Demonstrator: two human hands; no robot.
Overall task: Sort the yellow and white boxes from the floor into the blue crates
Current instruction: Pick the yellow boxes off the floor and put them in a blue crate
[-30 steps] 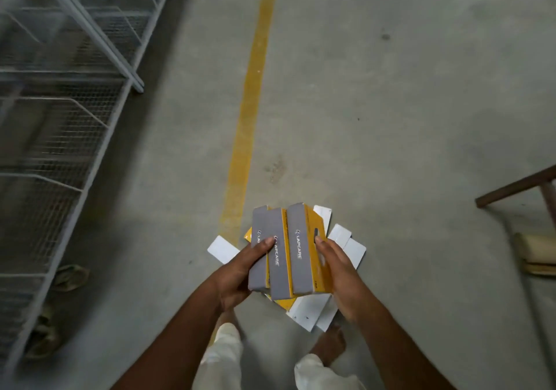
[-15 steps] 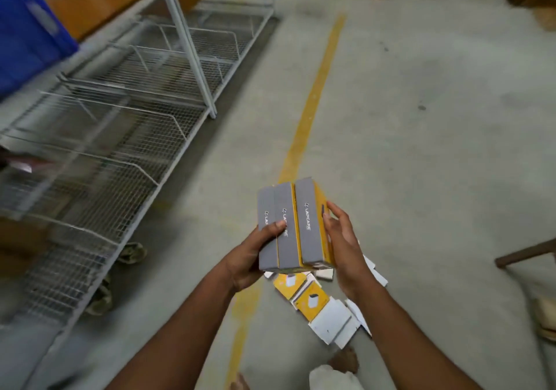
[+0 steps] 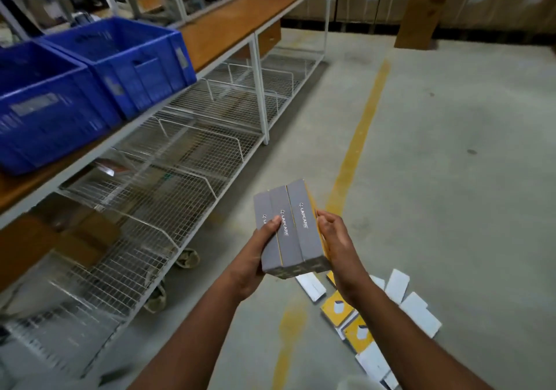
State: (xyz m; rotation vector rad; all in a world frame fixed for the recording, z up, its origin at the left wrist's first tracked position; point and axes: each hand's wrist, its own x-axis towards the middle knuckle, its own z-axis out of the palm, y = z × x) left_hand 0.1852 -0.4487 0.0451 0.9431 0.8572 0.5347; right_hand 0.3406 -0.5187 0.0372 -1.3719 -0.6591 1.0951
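1. One view only, head-worn; the scene is seen from standing height, tilted forward and down along both forearms.
2. Wide-angle lens; straight edges are bowed toward the frame borders, notably the workbench (image 3: 240,25) at left.
3. Nearest to the lens: the left hand (image 3: 255,257) and right hand (image 3: 337,245), framed low centre with the held boxes (image 3: 290,227) between them.
4. The floor (image 3: 451,149) is seen obliquely, its yellow line (image 3: 358,143) running away to upper right.
5. The blue crates (image 3: 99,67) are caught at upper left, blurred.
6. No second view is given, so no shared area is recorded.
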